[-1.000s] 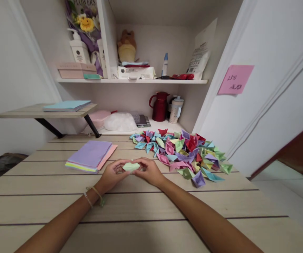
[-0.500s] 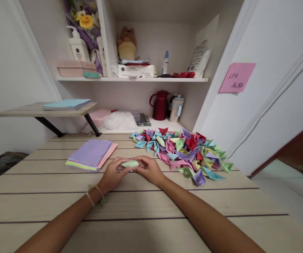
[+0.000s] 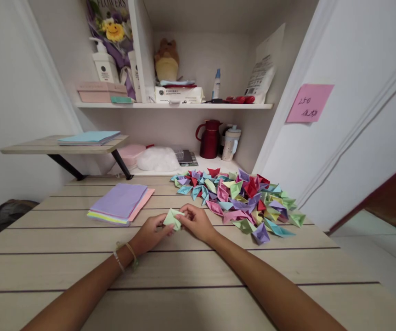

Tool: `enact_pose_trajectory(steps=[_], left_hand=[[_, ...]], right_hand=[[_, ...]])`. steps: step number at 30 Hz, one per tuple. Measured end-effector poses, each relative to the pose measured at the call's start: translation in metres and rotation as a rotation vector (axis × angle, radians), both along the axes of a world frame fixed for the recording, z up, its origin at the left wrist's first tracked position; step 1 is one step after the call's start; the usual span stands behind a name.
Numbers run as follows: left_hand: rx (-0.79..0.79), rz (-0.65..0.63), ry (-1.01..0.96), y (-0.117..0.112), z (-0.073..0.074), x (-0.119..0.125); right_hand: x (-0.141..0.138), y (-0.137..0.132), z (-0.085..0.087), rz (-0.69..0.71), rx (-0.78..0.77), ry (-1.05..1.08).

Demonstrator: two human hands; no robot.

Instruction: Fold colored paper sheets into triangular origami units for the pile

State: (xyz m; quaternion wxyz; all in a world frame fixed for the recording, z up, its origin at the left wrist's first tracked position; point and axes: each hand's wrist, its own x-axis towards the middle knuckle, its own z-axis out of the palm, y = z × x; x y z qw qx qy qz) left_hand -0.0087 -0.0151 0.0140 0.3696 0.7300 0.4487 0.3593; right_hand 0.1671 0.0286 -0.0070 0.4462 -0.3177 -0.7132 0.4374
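Note:
A small piece of folded pale green paper (image 3: 172, 219), roughly diamond-shaped, is held between my two hands just above the table. My left hand (image 3: 150, 232) pinches its left side, thumb in front and fingers behind. On the other side my right hand (image 3: 197, 222) grips the upper right edge with thumb and fingers. Right of my hands lies a heap of folded paper boats (image 3: 239, 197) in purple, pink, red, blue, green and yellow. To the left is a stack of square paper sheets (image 3: 118, 201), purple on top, with pink and yellow edges showing.
A small raised shelf (image 3: 29, 146) at the left carries blue paper sheets (image 3: 89, 137). Behind the table, a cabinet holds a red jug (image 3: 210, 139), a pale cup (image 3: 231, 145) and a clear plastic bag (image 3: 158, 159). A pink note (image 3: 310, 103) sticks to the right wall.
The green paper has gone from a narrow, flattened shape to a diamond facing me. My left hand has moved slightly down with it, while my right hand has barely shifted.

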Motion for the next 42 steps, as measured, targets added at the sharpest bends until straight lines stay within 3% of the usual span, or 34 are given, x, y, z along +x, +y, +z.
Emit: enact_pose_trajectory(steps=[6,10,14,17,22,27,34,42], left_hand=[[-0.077,0.033,-0.249,0.007,-0.008,-0.004],[-0.159,0.045,-0.372,0.007,-0.008,-0.007],[-0.191,-0.049,-0.402,0.003,-0.003,-0.007],[-0.186,-0.082,-0.373,0.002,-0.001,-0.004],[-0.161,0.06,-0.417,0.006,-0.008,0.001],[-0.194,0.078,-0.395,0.011,-0.016,0.001],[-0.157,0.078,-0.174,0.007,-0.011,0.001],[-0.165,0.069,-0.199,0.006,-0.006,0.002]], right_hand=[[0.0,-0.003,0.001,0.005,0.099,-0.016],[-0.001,-0.005,0.001,0.132,-0.076,0.168],[0.001,-0.006,0.002,0.172,-0.202,0.337],[0.007,-0.006,0.003,0.179,-0.253,0.382],[0.013,-0.004,0.004,0.185,-0.292,0.332],[0.009,-0.003,-0.004,0.14,-0.288,0.31],[0.007,-0.003,-0.007,0.061,-0.222,0.171],[0.006,-0.004,-0.004,-0.002,-0.154,0.1]])
